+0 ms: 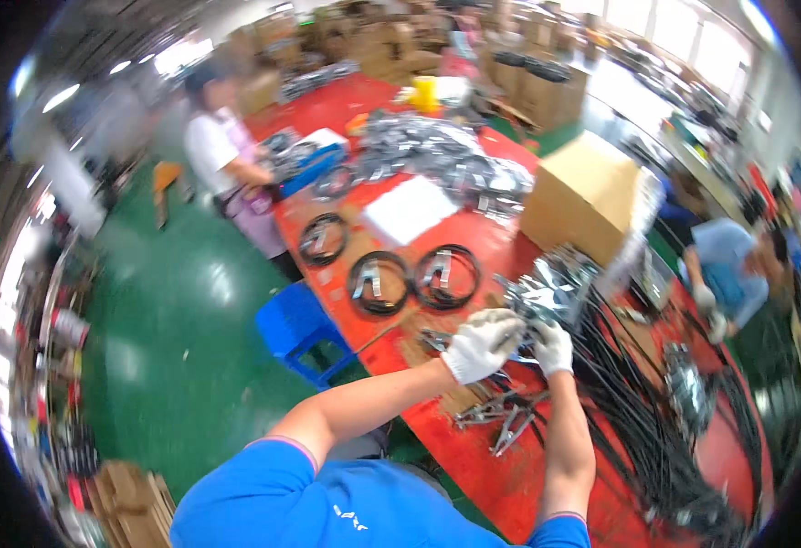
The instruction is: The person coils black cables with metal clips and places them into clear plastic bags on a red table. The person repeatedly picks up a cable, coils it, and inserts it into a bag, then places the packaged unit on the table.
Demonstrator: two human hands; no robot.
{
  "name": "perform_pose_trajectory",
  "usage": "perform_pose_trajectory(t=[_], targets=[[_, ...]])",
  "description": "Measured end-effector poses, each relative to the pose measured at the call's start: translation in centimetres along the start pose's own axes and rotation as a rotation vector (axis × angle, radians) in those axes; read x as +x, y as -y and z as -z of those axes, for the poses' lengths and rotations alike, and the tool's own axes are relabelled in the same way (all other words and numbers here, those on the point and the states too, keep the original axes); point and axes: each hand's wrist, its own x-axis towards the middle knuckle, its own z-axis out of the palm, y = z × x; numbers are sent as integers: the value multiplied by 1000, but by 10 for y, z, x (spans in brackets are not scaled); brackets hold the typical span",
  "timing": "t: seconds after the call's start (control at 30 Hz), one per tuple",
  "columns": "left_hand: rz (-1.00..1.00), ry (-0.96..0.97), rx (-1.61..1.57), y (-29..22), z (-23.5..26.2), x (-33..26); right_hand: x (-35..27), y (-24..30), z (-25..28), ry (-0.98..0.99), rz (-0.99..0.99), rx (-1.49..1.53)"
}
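A gloved left hand (484,348) and right hand (554,349) come together over a red desk (503,484).
Fingers curl, their grasp impossible to tell, beside shiny metal parts (551,281) heaped at one o'clock; black cable coils (448,306) lie at ten.

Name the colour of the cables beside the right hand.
The cables are black; the head view shows this best.
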Motion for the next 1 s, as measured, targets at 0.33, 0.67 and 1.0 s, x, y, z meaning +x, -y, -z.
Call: perform_pose_trajectory(t=[0.33, 0.67, 1.0], targets=[[451, 725, -302, -5, -10, -43, -106, 83, 11, 164, 41, 319], [640, 1174, -784, -3, -49, -132, -185, 123, 31, 306, -159, 302], [739, 1169, -958, 35, 40, -189, -184, 183, -21, 471, -349, -329]])
